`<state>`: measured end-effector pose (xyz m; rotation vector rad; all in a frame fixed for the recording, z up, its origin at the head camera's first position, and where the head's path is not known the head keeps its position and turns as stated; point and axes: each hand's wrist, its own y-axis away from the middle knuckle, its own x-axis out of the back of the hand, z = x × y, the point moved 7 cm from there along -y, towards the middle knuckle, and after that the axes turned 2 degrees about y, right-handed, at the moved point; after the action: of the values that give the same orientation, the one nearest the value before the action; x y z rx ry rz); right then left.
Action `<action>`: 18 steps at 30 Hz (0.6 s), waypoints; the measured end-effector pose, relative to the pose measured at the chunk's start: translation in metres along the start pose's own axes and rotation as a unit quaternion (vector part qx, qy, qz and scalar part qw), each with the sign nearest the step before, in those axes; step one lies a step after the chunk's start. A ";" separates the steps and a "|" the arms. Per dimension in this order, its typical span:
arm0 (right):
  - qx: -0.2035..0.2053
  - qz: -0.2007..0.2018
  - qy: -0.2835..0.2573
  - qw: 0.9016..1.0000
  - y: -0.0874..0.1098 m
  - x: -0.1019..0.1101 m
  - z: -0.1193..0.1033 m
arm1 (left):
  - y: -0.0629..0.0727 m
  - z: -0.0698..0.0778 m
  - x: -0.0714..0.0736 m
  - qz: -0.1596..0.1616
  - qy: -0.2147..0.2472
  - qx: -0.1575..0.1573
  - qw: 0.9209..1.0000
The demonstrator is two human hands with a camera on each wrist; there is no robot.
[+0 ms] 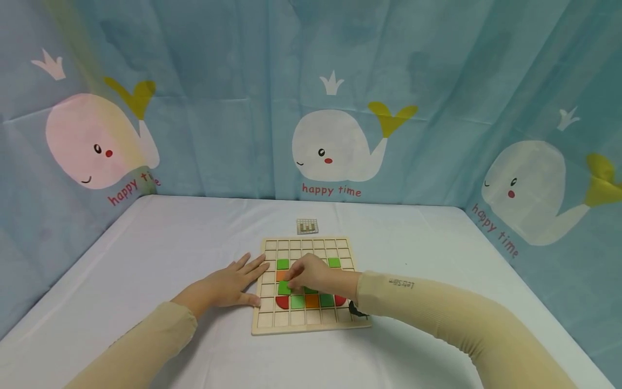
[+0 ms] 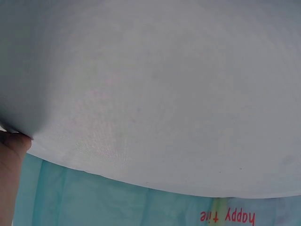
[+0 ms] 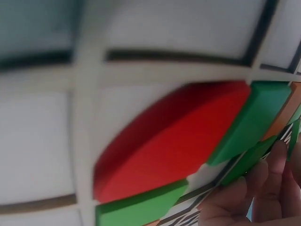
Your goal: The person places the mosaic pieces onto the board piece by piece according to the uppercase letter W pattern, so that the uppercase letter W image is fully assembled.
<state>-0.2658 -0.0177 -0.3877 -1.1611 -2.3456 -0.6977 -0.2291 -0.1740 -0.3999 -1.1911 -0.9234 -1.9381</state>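
A wooden grid board [image 1: 264, 320] lies on the table with coloured tiles set in its squares. My right hand [image 1: 313, 273] reaches over its middle and pinches a green square tile [image 1: 284, 289] between thumb and fingertips, above the row with the red quarter-round tile [image 1: 282, 303]. From the right wrist, the fingers [image 3: 235, 193] show at lower right, beyond a large red quarter-round tile [image 3: 174, 146]. My left hand [image 1: 225, 283] rests with spread fingers on the board's left edge. Only part of that hand [image 2: 11, 165] enters the left wrist view.
Beyond the board lies a small gridded item [image 1: 307, 227]. An orange tile [image 1: 312, 301] and a dark green tile [image 1: 326, 300] sit in the board's lower row. A white cloth [image 1: 184, 232] covers the table, with a blue whale-print curtain [image 1: 218, 135] around it.
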 end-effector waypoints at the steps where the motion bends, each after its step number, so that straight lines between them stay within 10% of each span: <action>1: 0.002 0.000 -0.002 1.000 -0.001 -0.001 0.000 | 0.000 0.000 0.000 0.000 0.000 0.000 1.000; 18: 0.029 0.023 -0.004 0.999 0.002 0.012 0.007 | -0.005 -0.002 -0.002 0.001 -0.006 0.006 1.000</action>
<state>-0.2713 -0.0053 -0.3855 -1.1907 -2.3210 -0.6061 -0.2334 -0.1725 -0.4035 -1.1970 -0.9386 -1.9232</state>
